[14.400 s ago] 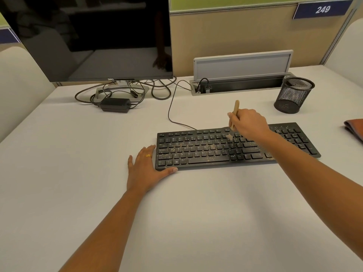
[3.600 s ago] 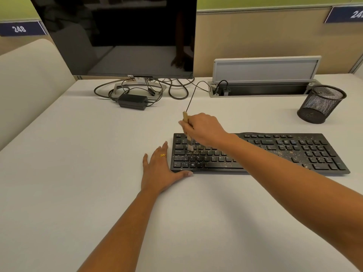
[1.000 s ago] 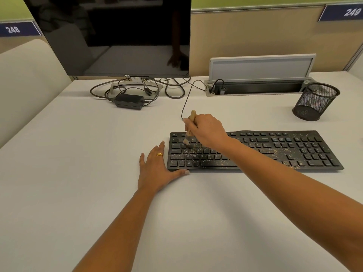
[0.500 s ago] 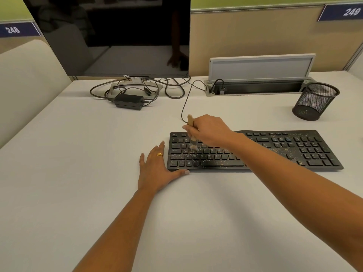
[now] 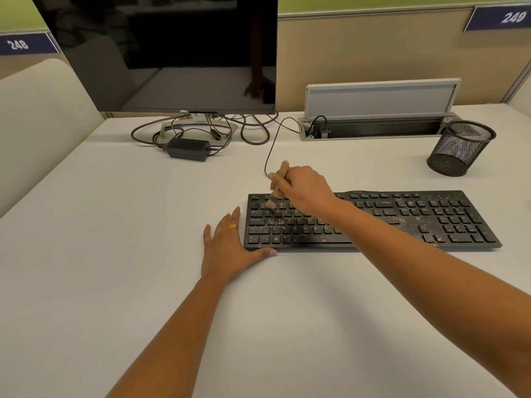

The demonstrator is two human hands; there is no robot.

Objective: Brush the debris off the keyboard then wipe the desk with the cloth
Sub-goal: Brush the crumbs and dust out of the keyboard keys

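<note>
The right hand (image 5: 307, 191) is gripping the brush (image 5: 277, 185) over the keyboard's (image 5: 431, 219) upper-left keys, and the left hand (image 5: 227, 248) is lying flat against its left end. I reckon harder strokes could be pushing debris (image 5: 402, 216) down between keys.

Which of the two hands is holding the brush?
The right hand, gripping the brush over the keyboard; the left hand lies flat on the desk, holding nothing.
</note>
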